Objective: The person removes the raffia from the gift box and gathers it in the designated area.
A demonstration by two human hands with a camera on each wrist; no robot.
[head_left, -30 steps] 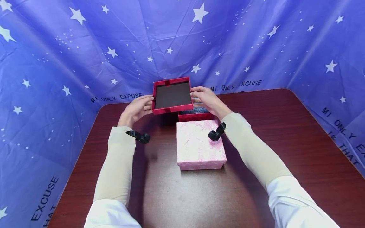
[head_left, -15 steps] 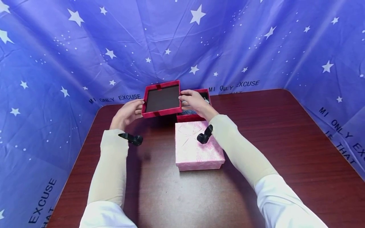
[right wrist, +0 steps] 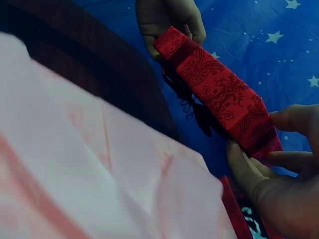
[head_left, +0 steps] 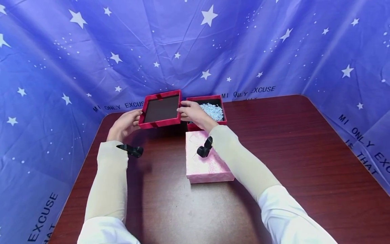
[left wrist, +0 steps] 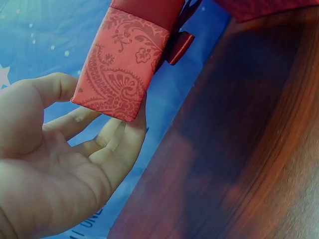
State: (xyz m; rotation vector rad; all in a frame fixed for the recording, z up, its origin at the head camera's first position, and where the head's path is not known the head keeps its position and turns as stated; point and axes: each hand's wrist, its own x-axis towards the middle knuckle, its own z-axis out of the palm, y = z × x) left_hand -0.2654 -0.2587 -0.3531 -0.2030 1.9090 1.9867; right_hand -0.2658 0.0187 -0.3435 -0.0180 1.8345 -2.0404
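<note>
The square red paisley-patterned lid [head_left: 162, 109], dark-lined inside facing the person, has moved left and now hangs tilted in the upper left-centre of the frame, pinched along one side by the left hand [head_left: 124, 124] and along the other by the right hand [head_left: 195, 114]. That bares the open red box [head_left: 224, 117] just right of it, so its pale-blue shredded filler [head_left: 214, 112] shows and looks easier to reach. The pale-pink square box [head_left: 199, 166] sits nearer, mid-frame, on the reddish-brown wooden tabletop [head_left: 170, 210].
</note>
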